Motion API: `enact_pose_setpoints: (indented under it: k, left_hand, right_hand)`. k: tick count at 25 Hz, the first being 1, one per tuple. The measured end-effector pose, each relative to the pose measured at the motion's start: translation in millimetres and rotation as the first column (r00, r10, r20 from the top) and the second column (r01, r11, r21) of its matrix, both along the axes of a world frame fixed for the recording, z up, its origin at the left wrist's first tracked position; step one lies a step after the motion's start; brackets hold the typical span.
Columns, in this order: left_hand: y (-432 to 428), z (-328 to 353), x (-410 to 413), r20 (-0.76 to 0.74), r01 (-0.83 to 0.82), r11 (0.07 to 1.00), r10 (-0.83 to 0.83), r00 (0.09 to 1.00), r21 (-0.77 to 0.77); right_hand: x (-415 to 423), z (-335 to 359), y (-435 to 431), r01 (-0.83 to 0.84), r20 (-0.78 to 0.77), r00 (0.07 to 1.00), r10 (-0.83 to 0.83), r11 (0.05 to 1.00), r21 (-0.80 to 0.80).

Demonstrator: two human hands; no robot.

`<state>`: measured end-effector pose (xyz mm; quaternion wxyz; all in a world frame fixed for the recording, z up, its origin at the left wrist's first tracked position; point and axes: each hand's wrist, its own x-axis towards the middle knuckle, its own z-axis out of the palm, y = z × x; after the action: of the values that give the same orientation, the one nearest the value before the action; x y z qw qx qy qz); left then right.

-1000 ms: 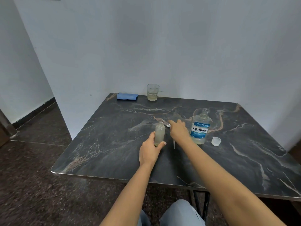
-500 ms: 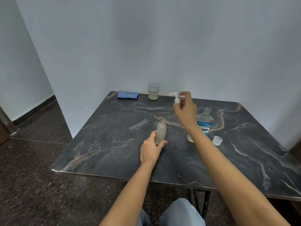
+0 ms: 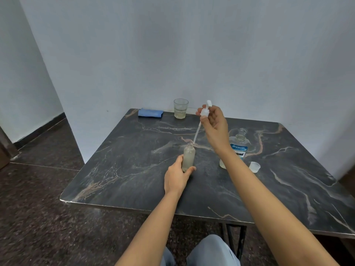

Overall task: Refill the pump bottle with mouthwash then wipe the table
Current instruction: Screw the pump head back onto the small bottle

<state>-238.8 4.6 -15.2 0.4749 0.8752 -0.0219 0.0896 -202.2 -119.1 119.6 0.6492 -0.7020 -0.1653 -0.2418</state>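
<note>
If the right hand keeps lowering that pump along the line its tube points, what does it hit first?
Most likely the open mouth of the small bottle: the pump in the right hand has its tube tip right at that rim, though depth is unclear.

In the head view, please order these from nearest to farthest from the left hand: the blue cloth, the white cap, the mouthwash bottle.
From the left hand:
1. mouthwash bottle, on the right, behind the right forearm.
2. white cap, farther right.
3. blue cloth, at the far left corner.
</note>
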Motion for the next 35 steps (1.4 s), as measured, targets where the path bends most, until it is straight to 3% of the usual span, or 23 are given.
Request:
enact_pose_setpoints:
  k: [10, 21, 30, 35]
  left_hand:
    - [0.4, -1.2, -0.3, 0.011, 0.002, 1.0, -0.002, 1.0, -0.003]
    - [-0.3, -2.0, 1.4, 0.017, 0.01, 1.0, -0.011, 1.0, 0.018]
    - [-0.1, -1.7, 1.7, 0.027, 0.012, 1.0, -0.013, 1.0, 0.023]
    - [-0.2, -2.1, 1.7, 0.028, 0.006, 1.0, -0.006, 1.0, 0.021]
  right_hand:
    - [1.2, -8.5, 5.5, -0.031, -0.034, 0.999, 0.03, 0.999, -0.02]
    - [-4.4, -52.7, -4.8, -0.165, -0.258, 0.959, 0.114, 0.968, -0.186]
    - [-0.9, -62.6, -11.6, -0.155, -0.305, 0.95, 0.065, 0.946, -0.283]
    - [-3.9, -62.7, -12.3, -0.169, -0.314, 0.943, 0.11, 0.972, -0.165]
